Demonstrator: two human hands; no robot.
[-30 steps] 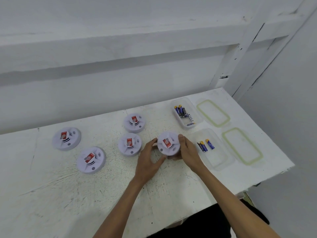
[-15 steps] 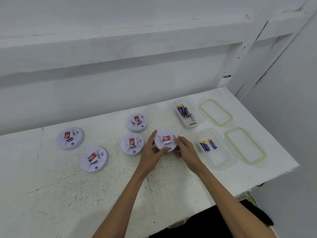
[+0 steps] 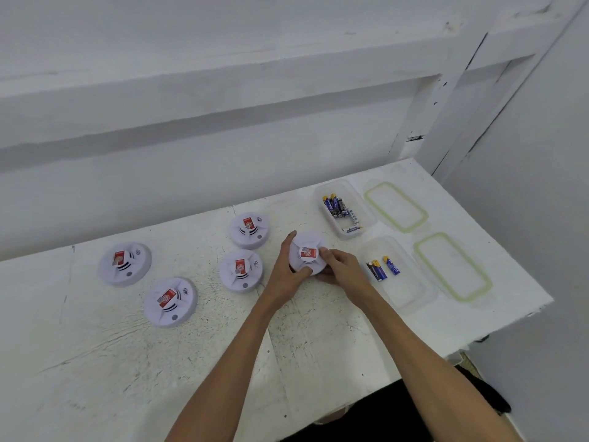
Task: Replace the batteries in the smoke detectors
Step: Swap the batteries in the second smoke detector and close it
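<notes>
Scuffed, cracked white table [image 3: 95, 362] set into a corner of white-painted walls [image 3: 191, 173]. Toward its right edge, left hand [image 3: 285, 279] and right hand [image 3: 344, 269] curl their fingers round one smoke detector [image 3: 307, 250], beside clear tubs [image 3: 361, 202] holding batteries [image 3: 334, 207].

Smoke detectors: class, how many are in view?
5. Far-left detector; front-left detector; rear middle detector; front middle detector; held detector, gripped by left hand and right hand. None looks hidden.
</notes>
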